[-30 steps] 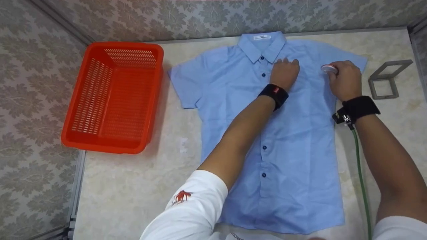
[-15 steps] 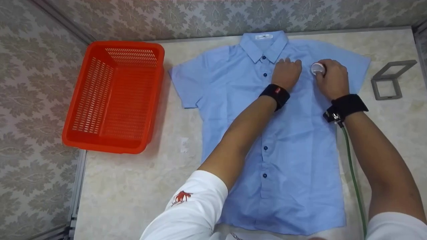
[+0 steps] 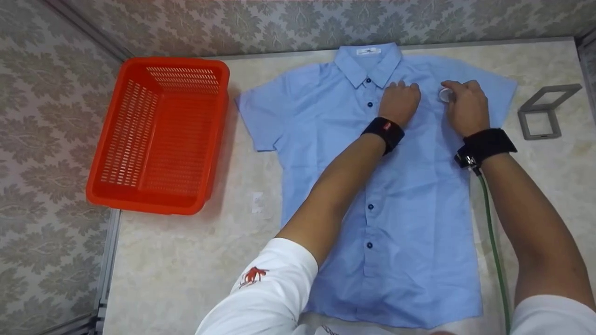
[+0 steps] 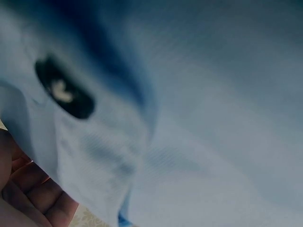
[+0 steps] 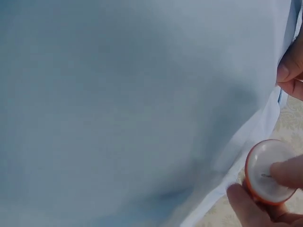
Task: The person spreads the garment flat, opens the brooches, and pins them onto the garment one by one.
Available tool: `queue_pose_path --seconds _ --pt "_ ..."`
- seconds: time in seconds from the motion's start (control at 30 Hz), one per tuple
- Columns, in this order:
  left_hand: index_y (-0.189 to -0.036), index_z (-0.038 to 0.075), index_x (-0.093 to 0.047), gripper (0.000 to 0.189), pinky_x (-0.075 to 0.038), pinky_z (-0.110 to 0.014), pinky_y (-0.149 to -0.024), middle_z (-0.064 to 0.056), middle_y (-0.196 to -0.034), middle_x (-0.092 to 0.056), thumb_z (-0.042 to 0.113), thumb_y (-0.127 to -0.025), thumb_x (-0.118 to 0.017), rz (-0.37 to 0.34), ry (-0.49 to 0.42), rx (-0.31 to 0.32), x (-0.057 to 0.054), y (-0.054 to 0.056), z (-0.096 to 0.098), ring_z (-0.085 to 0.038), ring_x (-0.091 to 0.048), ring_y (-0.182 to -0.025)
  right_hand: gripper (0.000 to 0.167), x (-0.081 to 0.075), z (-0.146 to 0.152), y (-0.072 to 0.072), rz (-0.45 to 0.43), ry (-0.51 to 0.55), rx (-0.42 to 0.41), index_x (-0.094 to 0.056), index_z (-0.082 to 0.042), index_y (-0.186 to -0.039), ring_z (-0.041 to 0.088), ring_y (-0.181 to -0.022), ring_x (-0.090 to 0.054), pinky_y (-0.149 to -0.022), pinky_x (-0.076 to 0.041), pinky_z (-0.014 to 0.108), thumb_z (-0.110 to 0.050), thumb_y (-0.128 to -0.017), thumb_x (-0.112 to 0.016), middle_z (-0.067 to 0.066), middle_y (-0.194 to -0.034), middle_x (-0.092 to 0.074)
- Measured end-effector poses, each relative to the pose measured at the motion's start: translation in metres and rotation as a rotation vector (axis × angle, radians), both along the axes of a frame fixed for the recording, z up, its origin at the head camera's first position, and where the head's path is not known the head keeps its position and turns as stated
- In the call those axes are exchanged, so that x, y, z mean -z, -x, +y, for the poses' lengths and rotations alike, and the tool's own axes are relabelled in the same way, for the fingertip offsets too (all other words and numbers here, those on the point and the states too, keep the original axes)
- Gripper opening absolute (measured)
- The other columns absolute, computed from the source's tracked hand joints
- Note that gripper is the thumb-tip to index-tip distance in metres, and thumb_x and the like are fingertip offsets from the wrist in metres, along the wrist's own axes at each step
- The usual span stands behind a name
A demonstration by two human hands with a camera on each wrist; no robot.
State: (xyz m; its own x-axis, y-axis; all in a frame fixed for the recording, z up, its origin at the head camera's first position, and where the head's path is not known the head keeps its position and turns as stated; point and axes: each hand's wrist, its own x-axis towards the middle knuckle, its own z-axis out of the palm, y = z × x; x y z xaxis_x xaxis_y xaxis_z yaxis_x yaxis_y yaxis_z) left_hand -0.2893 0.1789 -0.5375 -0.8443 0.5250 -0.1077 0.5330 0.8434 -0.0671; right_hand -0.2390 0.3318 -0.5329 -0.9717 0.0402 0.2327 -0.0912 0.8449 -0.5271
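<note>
A light blue short-sleeved shirt (image 3: 419, 186) lies buttoned and spread out, collar at the far side. My left hand (image 3: 399, 102) is at its chest, just right of the button placket. In the right wrist view, thumb and finger of the left hand (image 5: 291, 71) pinch the shirt fabric. My right hand (image 3: 469, 106) holds a round badge (image 3: 445, 95) by the chest, close to the sleeve. Seen from the right wrist, the badge (image 5: 265, 158) shows a white face with a small metal wire and a red-orange rim. A dark shirt button (image 4: 64, 90) shows large in the left wrist view.
An orange-red plastic basket (image 3: 172, 139) stands at the left of the table (image 3: 186, 260). To the right of the shirt is a small grey hinged frame (image 3: 540, 123), standing unfolded. A green cable (image 3: 493, 242) runs from the right wristband. A patterned wall closes the back.
My right hand has moved left with the badge, closer to the left hand, then tilted the badge a little. The left hand stays at the shirt's chest.
</note>
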Motion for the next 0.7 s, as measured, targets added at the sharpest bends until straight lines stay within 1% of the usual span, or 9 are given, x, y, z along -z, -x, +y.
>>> queue_pose_path --seconds 0.1,0.17,0.2,0.27,0.33,0.4,0.5,0.57,0.7 --pt "-0.128 0.016 -0.062 0.028 -0.047 -0.029 -0.095 0.002 -0.11 -0.069 0.02 -0.107 -0.044 -0.002 -0.014 0.001 0.0 0.0 0.0 -0.015 -0.061 -0.106 0.037 -0.003 -0.001 -0.001 -0.029 -0.02 0.002 -0.063 0.003 -0.132 0.052 -0.093 -0.054 -0.082 -0.042 0.064 0.005 -0.1 -0.046 0.035 -0.103 -0.055" --pt "-0.127 0.017 -0.063 0.028 -0.046 -0.029 -0.093 0.002 -0.109 -0.068 0.019 -0.106 -0.044 0.01 -0.02 0.001 0.001 0.0 -0.001 -0.015 -0.061 -0.104 0.038 -0.005 -0.001 0.0 -0.05 -0.022 0.007 -0.06 0.003 -0.136 0.053 -0.097 -0.055 -0.086 -0.043 0.064 0.006 -0.099 -0.049 0.036 -0.106 -0.057" --pt "-0.124 0.016 -0.064 0.027 -0.047 -0.028 -0.092 0.002 -0.107 -0.069 0.017 -0.106 -0.044 0.03 -0.023 0.006 0.003 0.0 -0.001 -0.015 -0.061 -0.103 0.039 -0.005 -0.002 0.001 -0.051 -0.019 0.011 -0.059 0.003 -0.136 0.053 -0.1 -0.056 -0.088 -0.043 0.063 0.006 -0.098 -0.051 0.036 -0.108 -0.059" --pt "-0.119 0.016 -0.066 0.028 -0.048 -0.028 -0.089 0.002 -0.103 -0.069 0.013 -0.105 -0.042 0.081 -0.03 0.016 0.006 0.0 -0.001 -0.015 -0.062 -0.099 0.038 -0.007 -0.002 0.002 -0.047 -0.012 0.024 -0.06 0.005 -0.134 0.053 -0.104 -0.058 -0.091 -0.044 0.062 0.006 -0.097 -0.056 0.036 -0.112 -0.062" --pt "-0.112 0.016 -0.068 0.03 -0.05 -0.028 -0.086 0.003 -0.099 -0.07 0.009 -0.104 -0.041 0.13 -0.038 0.023 0.008 0.0 -0.001 -0.015 -0.063 -0.096 0.033 -0.008 -0.002 0.003 -0.045 -0.004 0.037 -0.064 0.007 -0.128 0.052 -0.105 -0.061 -0.092 -0.046 0.06 0.004 -0.095 -0.061 0.033 -0.113 -0.065" --pt "-0.108 0.016 -0.069 0.032 -0.051 -0.028 -0.084 0.003 -0.097 -0.07 0.006 -0.104 -0.039 0.165 -0.041 0.03 0.01 -0.001 -0.002 -0.015 -0.064 -0.095 0.027 -0.009 -0.003 0.005 -0.046 0.002 0.045 -0.067 0.008 -0.121 0.05 -0.104 -0.063 -0.091 -0.048 0.059 0.0 -0.096 -0.065 0.031 -0.111 -0.068" --pt "-0.11 0.016 -0.07 0.032 -0.05 -0.029 -0.086 0.003 -0.1 -0.07 0.007 -0.104 -0.039 0.158 -0.036 0.03 0.008 -0.002 -0.003 -0.015 -0.063 -0.096 0.022 -0.01 -0.004 0.006 -0.054 0.004 0.045 -0.072 0.006 -0.114 0.049 -0.101 -0.064 -0.089 -0.048 0.057 -0.007 -0.097 -0.066 0.027 -0.108 -0.07" --pt "-0.114 0.016 -0.069 0.031 -0.05 -0.029 -0.087 0.003 -0.104 -0.069 0.009 -0.105 -0.04 0.132 -0.027 0.031 0.007 -0.002 -0.003 -0.015 -0.063 -0.098 0.022 -0.011 -0.005 0.006 -0.048 0.003 0.036 -0.073 0.005 -0.112 0.049 -0.099 -0.063 -0.09 -0.046 0.057 -0.01 -0.097 -0.066 0.026 -0.107 -0.071" --pt "-0.121 0.016 -0.066 0.03 -0.049 -0.029 -0.09 0.002 -0.109 -0.068 0.012 -0.106 -0.041 0.079 -0.013 0.031 0.005 -0.001 -0.002 -0.015 -0.061 -0.101 0.022 -0.012 -0.009 0.008 -0.023 -0.002 0.019 -0.074 0.003 -0.112 0.05 -0.096 -0.06 -0.09 -0.044 0.058 -0.01 -0.097 -0.065 0.026 -0.106 -0.071"
